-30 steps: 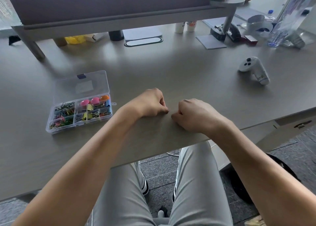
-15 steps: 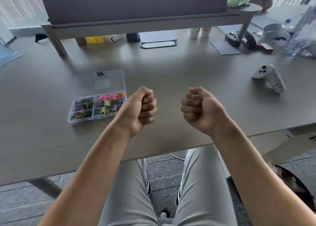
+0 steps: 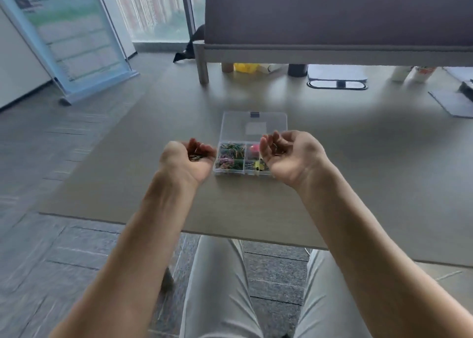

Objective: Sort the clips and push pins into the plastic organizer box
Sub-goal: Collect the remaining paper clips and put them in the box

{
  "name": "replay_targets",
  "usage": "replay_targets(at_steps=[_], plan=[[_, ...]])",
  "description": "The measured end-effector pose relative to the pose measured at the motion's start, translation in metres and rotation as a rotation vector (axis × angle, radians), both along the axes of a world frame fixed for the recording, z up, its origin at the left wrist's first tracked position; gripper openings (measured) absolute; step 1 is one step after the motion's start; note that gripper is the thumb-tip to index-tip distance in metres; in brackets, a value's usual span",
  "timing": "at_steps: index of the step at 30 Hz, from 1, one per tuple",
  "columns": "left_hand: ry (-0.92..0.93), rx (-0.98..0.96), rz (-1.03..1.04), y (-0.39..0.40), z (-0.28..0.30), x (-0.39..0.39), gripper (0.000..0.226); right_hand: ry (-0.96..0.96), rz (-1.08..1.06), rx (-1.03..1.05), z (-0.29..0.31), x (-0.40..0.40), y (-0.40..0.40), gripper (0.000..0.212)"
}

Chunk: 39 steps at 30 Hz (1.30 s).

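1. The plastic organizer box (image 3: 231, 170) sits on the grey desk (image 3: 345, 184), a little in from the near edge, directly ahead of the person. Its clear lid (image 3: 254, 126) is folded back flat on the far side, so the compartments are open from above.

2. The left-hand compartments hold tangles of coloured paper clips (image 3: 231, 155). On the right, a pink round-headed piece shows in the far compartment, probably a push pin (image 3: 253, 148). Yellow and dark pieces, which look like binder clips (image 3: 257, 166), lie in the near one. The right side of the box is partly hidden.

3. The left hand (image 3: 188, 161) is palm-up just left of the box, cupped round a small heap of dark clips (image 3: 195, 156). Its fingers curl loosely over them.

4. The right hand (image 3: 289, 155) is palm-up over the box's right edge, fingers half curled. A few small pieces seem to lie in the palm, but what they are I cannot tell.

5. Judged from this, the step in hand is the delivery: gathered clips carried to the box, not yet dropped.

6. The next move calls for tipping each handful over the matching compartment. It should be low and slow, so light clips do not spill across the dividers or onto the desk.
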<state>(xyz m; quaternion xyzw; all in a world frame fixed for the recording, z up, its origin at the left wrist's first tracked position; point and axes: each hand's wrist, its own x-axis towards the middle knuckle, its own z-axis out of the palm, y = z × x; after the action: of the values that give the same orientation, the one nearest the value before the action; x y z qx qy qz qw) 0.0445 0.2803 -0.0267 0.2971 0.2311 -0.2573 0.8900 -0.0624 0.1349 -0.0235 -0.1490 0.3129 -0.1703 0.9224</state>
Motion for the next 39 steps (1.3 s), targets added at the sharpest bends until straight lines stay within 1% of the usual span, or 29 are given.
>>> replay_targets(at_steps=[2, 5, 10, 14, 22, 29, 32, 39], plan=[[-0.011, 0.020, 0.012, -0.002, 0.001, 0.009, 0.035, 0.009, 0.016, -0.038, 0.002, 0.014, 0.006, 0.034], [-0.062, 0.031, -0.033, -0.011, -0.006, 0.023, 0.037, 0.017, 0.028, -0.078, 0.001, 0.025, 0.008, 0.032], [-0.246, 0.011, -0.144, -0.027, -0.021, 0.034, 0.036, -0.018, 0.010, -0.134, -0.002, 0.025, 0.004, 0.028], [-0.345, 0.003, -0.163, -0.036, -0.031, 0.034, 0.039, -0.022, 0.004, -0.159, -0.005, 0.022, 0.002, 0.028], [-0.602, 0.180, -0.229, -0.038, -0.043, 0.022, 0.048, -0.009, 0.022, -0.178, -0.015, 0.017, -0.003, 0.026], [-0.724, 0.274, -0.189, -0.044, -0.048, 0.012, 0.056, -0.006, 0.020, -0.181, -0.020, 0.012, -0.008, 0.026], [-0.751, 0.277, -0.178, -0.046, -0.048, 0.010, 0.058, -0.007, 0.017, -0.185, -0.021, 0.011, -0.009, 0.025], [-0.850, 0.277, -0.238, -0.045, -0.046, 0.009, 0.065, 0.001, 0.024, -0.228, -0.023, 0.013, -0.007, 0.025]])
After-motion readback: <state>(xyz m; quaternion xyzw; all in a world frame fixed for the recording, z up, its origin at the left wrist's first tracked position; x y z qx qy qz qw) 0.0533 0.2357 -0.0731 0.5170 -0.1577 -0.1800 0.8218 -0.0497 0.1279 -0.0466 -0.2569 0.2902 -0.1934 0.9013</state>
